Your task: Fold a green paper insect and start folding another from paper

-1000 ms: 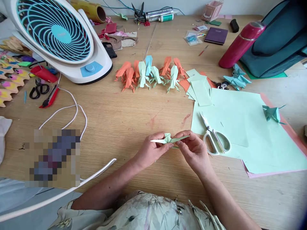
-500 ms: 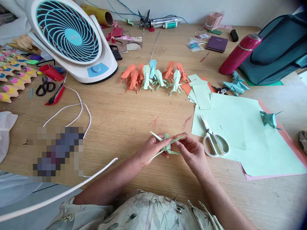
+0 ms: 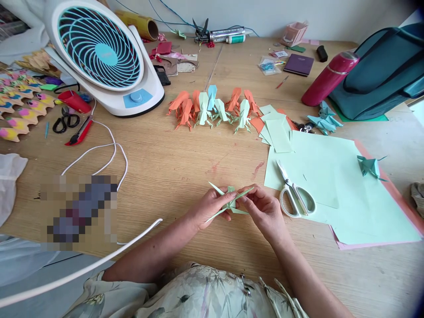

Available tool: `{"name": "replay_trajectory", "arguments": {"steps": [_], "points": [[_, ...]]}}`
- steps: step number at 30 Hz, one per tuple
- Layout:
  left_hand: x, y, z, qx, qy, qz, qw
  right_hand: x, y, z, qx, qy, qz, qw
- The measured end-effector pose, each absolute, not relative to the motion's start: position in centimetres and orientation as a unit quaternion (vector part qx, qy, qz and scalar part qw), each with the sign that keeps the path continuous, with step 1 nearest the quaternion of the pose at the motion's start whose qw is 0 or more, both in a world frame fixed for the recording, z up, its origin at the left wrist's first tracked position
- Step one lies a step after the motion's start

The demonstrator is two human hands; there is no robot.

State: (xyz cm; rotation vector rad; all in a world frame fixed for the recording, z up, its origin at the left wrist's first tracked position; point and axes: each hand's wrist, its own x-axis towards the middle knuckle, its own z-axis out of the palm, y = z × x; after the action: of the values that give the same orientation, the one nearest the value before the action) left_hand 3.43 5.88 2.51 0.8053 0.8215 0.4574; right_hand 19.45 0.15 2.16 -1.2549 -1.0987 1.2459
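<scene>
A small pale-green folded paper figure (image 3: 232, 199) with thin pointed legs is held between both hands just above the wooden table (image 3: 172, 163). My left hand (image 3: 210, 207) pinches its left side with thumb and fingers closed. My right hand (image 3: 265, 212) pinches its right side, fingers curled on one of the thin points. White-handled scissors (image 3: 296, 194) lie just right of my right hand on a large pale-green sheet (image 3: 331, 176).
A row of finished orange, green and blue paper figures (image 3: 212, 108) stands mid-table beside a stack of small green sheets (image 3: 276, 128). A white and teal fan (image 3: 106, 53) with a white cable (image 3: 106, 150) is at the left. A red bottle (image 3: 327, 77) and teal bag (image 3: 380, 70) are at the right.
The folded figure's thin legs have spread apart from a flat line into a crossed shape. The hands stay in place; the view shifted slightly.
</scene>
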Motion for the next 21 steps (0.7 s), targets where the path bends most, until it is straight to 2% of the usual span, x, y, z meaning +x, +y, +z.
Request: {"name": "replay_trajectory", "arguments": {"steps": [16,21], "points": [[3.41,5.30,2.17,0.573,0.393,0.260,0.671,19.44,-0.06,2.08,-0.544,-0.467,0.483,0.503],[3.32,5.12,2.62,0.656,0.408,0.283,0.569,19.30,-0.10,2.17,-0.541,-0.461,0.475,0.518]]}}
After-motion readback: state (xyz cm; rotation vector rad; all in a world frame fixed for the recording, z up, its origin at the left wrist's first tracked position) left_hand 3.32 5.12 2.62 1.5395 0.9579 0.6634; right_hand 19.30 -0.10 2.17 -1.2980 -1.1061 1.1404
